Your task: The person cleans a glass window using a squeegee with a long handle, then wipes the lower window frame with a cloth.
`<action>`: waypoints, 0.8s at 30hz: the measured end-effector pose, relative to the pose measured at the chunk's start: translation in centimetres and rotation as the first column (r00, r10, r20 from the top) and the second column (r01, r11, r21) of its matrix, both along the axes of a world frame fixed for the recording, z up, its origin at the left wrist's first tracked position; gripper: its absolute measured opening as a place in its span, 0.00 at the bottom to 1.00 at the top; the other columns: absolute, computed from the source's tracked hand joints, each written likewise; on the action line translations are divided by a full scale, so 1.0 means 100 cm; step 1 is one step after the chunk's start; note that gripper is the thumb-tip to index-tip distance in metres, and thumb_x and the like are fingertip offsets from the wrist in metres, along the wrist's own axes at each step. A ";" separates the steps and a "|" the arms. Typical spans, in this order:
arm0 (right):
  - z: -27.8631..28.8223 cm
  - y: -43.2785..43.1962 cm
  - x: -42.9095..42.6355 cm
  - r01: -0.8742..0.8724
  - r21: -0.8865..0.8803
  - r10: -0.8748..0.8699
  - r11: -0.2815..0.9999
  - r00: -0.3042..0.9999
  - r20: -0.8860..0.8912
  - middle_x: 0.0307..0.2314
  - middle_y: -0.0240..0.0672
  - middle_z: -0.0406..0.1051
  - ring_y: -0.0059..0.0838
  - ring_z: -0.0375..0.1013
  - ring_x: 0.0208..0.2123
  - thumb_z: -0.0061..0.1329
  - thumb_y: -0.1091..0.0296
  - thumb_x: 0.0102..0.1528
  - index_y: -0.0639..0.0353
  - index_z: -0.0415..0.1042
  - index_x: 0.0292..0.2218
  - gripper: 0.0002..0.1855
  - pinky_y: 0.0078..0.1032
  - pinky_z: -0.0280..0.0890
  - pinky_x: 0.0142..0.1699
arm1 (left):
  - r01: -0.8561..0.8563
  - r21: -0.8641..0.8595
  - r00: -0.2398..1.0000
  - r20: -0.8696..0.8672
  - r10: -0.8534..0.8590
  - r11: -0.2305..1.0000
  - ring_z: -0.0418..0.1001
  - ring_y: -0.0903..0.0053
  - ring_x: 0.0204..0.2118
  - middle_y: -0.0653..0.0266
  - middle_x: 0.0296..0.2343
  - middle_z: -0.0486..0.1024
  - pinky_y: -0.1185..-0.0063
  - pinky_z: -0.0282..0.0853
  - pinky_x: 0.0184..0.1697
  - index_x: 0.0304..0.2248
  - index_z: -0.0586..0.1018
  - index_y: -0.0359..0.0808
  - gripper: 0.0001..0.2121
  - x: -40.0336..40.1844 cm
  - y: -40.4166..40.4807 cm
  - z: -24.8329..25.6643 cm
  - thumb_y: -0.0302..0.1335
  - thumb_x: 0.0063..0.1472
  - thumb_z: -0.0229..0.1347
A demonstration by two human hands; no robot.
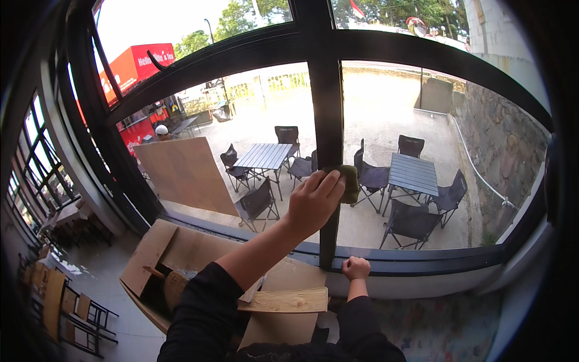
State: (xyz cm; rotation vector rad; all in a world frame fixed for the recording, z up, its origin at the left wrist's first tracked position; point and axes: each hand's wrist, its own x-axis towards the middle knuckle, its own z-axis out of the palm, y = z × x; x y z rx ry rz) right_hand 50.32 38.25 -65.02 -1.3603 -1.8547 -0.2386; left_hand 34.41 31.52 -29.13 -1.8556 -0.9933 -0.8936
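Observation:
My left hand (316, 199) is raised against the black vertical window mullion (329, 135). Its fingers press an olive-green cleaning pad (349, 184) on the mullion's right edge, overlapping the right-hand pane; whether the pad is sponge or folded cloth I cannot tell. Lower down, my right hand (356, 269) is closed in a fist at the bottom rail of the window frame (407, 262), with nothing visible in it. Glass panes fill the frame on both sides of the mullion.
Below my left arm stands an open cardboard box (203, 242) with a wooden board (289, 300) across it. Stacked wooden furniture (54, 298) is on the tiled floor at left. Beyond the glass are folding tables (412, 174), camp chairs (411, 221), a plywood panel (185, 174) and a person (162, 131).

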 end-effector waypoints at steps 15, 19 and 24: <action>0.006 0.003 0.002 0.010 0.005 -0.010 1.000 0.999 -0.036 0.09 0.32 0.63 0.35 0.65 0.15 0.46 0.63 0.36 0.50 0.61 0.10 0.10 0.31 0.59 0.21 | 0.160 -0.465 0.824 -0.423 -0.378 0.871 0.65 0.81 0.31 0.73 0.34 0.67 0.86 0.65 0.29 0.27 0.72 0.42 0.08 -0.027 0.020 -0.210 0.28 0.42 0.52; 0.003 0.002 0.001 0.004 0.016 -0.004 1.000 0.999 -0.036 0.09 0.31 0.62 0.34 0.64 0.15 0.46 0.63 0.37 0.50 0.61 0.10 0.10 0.31 0.59 0.21 | 0.145 -0.521 0.680 -0.565 -0.467 0.841 0.65 0.82 0.30 0.74 0.31 0.65 0.86 0.63 0.28 0.25 0.72 0.44 0.05 -0.034 0.027 -0.247 0.32 0.46 0.50; 0.003 0.002 0.000 -0.012 0.020 0.013 1.000 0.999 -0.037 0.10 0.30 0.62 0.33 0.64 0.15 0.46 0.63 0.37 0.50 0.61 0.11 0.10 0.30 0.58 0.22 | 0.139 -0.501 0.721 -0.540 -0.434 0.854 0.64 0.85 0.33 0.79 0.32 0.65 0.84 0.58 0.35 0.29 0.71 0.46 0.08 -0.045 0.023 -0.262 0.33 0.45 0.50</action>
